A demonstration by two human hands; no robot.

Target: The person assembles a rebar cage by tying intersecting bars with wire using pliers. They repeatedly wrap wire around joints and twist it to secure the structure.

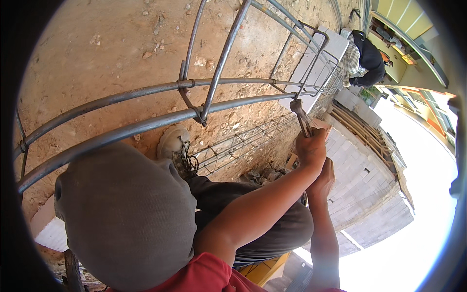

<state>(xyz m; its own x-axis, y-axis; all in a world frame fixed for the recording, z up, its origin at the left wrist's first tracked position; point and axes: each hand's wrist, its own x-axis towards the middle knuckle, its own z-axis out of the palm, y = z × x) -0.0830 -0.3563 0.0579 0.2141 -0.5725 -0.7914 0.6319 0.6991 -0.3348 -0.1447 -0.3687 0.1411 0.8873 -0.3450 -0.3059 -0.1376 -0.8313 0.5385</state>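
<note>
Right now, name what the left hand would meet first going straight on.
Led by its pincers, the left hand would probably meet the long steel bar by the tool's head, though depth is unclear.

Bright daylight here, and glare burns the lower right to pure white, blue fringing at the rim! Warm light washes the dirt ground (pixel 112 58) upper left; long steel rebar (pixel 233 103) bows under fisheye distortion, corners black.
</note>
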